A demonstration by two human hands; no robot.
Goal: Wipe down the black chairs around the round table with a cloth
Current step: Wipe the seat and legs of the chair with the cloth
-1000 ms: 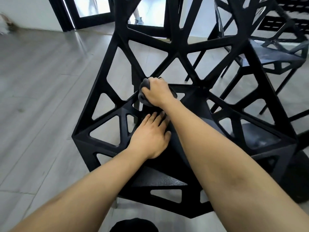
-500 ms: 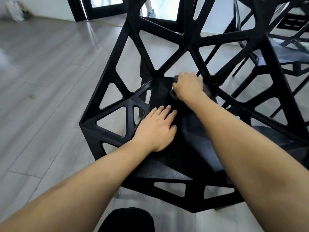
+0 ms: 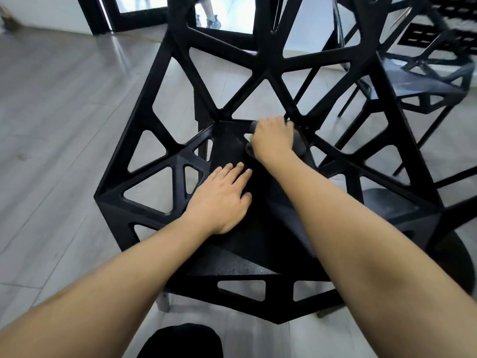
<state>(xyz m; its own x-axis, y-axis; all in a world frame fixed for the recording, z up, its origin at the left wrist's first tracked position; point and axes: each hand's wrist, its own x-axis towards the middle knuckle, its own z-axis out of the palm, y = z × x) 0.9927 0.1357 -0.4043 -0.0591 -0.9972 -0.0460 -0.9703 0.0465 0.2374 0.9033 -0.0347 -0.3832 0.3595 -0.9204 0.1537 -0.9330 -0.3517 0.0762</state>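
Grey plank floor | black chair – lattice frame | left hand flat on the seat, fingers straight | right hand curled over a grey cloth – probably pressing at the seat's back edge

A matte black chair with triangular cut-outs, its seat finely speckled. A dark grey cloth. Pale grey wood-grain floor. A second black chair.

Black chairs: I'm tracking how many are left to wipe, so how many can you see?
2. One chair is directly below, under both hands; a second chair stands at upper right. Dark shapes at the right edge may belong to more.
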